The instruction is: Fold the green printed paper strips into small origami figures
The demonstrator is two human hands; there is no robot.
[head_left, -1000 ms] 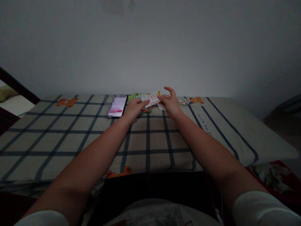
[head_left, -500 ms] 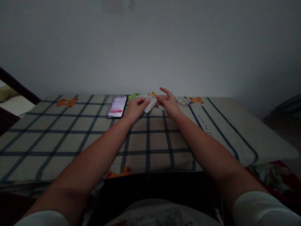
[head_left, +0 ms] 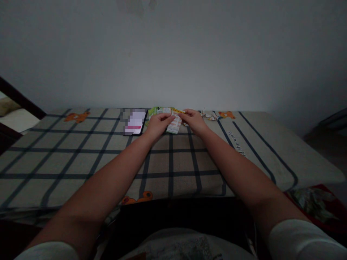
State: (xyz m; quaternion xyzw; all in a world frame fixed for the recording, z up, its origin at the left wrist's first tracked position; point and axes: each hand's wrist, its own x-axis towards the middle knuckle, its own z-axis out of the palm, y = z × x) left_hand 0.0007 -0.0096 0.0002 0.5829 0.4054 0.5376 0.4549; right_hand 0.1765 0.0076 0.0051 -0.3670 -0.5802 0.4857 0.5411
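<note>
Between my two hands is a small white printed packet [head_left: 175,126] with reddish print and a yellow strip along its top edge. My left hand [head_left: 159,124] is closed, its thumb pressed on the packet's left side. The fingers of my right hand [head_left: 194,121] pinch its upper right edge. Green and white packaging [head_left: 158,110] lies flat on the cloth just behind my left hand, partly covered by it. The print on the packet is too small to read.
A phone [head_left: 135,121] with a lit screen lies left of my hands. Crumpled wrapper scraps [head_left: 210,115] lie to the right. A checked tablecloth [head_left: 81,151] with bear prints covers the table, which meets the wall behind. A red container [head_left: 325,206] stands low at the right.
My right hand has closed on the packet's upper edge; its raised index finger has come down. The packet has turned, its lower end swinging nearer to me. The phone and scraps have not moved.
</note>
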